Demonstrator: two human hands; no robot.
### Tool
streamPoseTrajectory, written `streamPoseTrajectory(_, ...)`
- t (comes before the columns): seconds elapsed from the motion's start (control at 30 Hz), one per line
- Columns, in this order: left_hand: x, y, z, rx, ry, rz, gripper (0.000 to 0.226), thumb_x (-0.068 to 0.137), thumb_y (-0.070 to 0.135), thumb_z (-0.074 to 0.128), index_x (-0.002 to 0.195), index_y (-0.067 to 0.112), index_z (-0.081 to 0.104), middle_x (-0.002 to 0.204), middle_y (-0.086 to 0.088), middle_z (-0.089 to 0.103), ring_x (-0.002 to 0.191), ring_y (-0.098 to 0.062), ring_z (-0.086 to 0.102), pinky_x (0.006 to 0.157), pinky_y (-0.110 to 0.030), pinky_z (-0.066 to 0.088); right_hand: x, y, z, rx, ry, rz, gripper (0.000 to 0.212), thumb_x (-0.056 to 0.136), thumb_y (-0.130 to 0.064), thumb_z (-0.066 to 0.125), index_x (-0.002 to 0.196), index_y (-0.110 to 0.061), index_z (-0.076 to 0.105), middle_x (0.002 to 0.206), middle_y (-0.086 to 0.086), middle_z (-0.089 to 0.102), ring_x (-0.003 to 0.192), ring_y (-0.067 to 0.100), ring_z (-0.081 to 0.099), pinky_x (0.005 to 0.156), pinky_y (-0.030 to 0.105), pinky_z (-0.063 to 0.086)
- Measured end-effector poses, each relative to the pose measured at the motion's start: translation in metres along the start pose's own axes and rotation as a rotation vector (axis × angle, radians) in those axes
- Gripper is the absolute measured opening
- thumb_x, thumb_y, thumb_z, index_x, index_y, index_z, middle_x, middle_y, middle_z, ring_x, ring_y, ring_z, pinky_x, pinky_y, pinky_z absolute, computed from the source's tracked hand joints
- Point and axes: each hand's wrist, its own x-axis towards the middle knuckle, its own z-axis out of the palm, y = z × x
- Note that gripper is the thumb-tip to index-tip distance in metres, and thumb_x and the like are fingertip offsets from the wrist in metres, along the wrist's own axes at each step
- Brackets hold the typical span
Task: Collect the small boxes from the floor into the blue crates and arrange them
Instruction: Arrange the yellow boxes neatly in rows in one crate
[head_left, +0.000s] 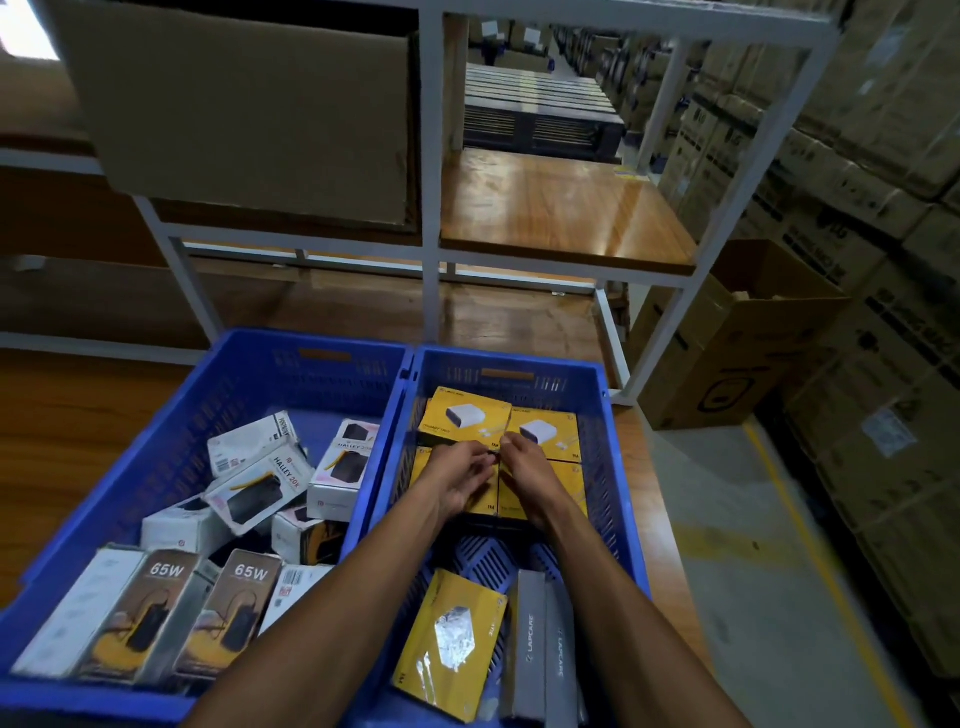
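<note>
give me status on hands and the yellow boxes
Left hand and right hand both on yellow boxes in right blue crate. Four laid flat, one loose box near. Nothing blocking.

Two brown boxes (166, 618) in the left crate (67, 519) read "65W". A white box (260, 486) there reads "HALLEY 20K". Grey boxes (540, 649) in the right crate (618, 467) read "LAPCARE".

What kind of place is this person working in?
Most likely a warehouse or stockroom. Tall stacks of brown cartons line the aisle, a white metal shelving rack stands ahead, and two blue crates hold boxed electronics, such as the yellow charger boxes that both hands are arranging.
</note>
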Motion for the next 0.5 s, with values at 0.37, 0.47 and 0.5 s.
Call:
streamPoseTrajectory(0.37, 0.007, 0.004, -0.002, -0.034, 0.005, -0.01, 0.025, 0.105, 0.002, 0.052, 0.126, -0.01, 0.058, 0.117, -0.023, 0.069, 0.118, -0.03, 0.067, 0.11, -0.047, 0.052, 0.022, -0.009, -0.008, -0.19, -0.027, 0.013, 0.061, 0.106, -0.005, 0.05, 0.163, -0.009, 0.027, 0.167, 0.01, 0.031, 0.153, 0.025, 0.032, 0.124, 0.038, 0.032)
streamPoseTrajectory(0.47, 0.011, 0.004, -0.001, -0.036, -0.002, -0.009, 0.026, 0.104, 0.002, 0.053, 0.127, -0.011, 0.057, 0.115, -0.023, 0.069, 0.113, -0.029, 0.067, 0.111, -0.046, 0.05, 0.026, -0.01, -0.009, -0.248, -0.025, 0.019, 0.063, 0.104, 0.0, 0.049, 0.163, -0.01, 0.028, 0.167, 0.01, 0.033, 0.151, 0.024, 0.036, 0.12, 0.035, 0.035)
streamPoseTrajectory(0.5, 0.012, 0.004, -0.002, -0.035, -0.004, -0.009, 0.026, 0.104, 0.001, 0.053, 0.127, -0.011, 0.057, 0.115, -0.023, 0.069, 0.113, -0.029, 0.066, 0.113, -0.047, 0.049, 0.026, -0.011, -0.01, -0.274, -0.029, 0.018, 0.064, 0.103, 0.001, 0.048, 0.163, -0.011, 0.028, 0.167, 0.01, 0.033, 0.15, 0.024, 0.037, 0.12, 0.035, 0.036)
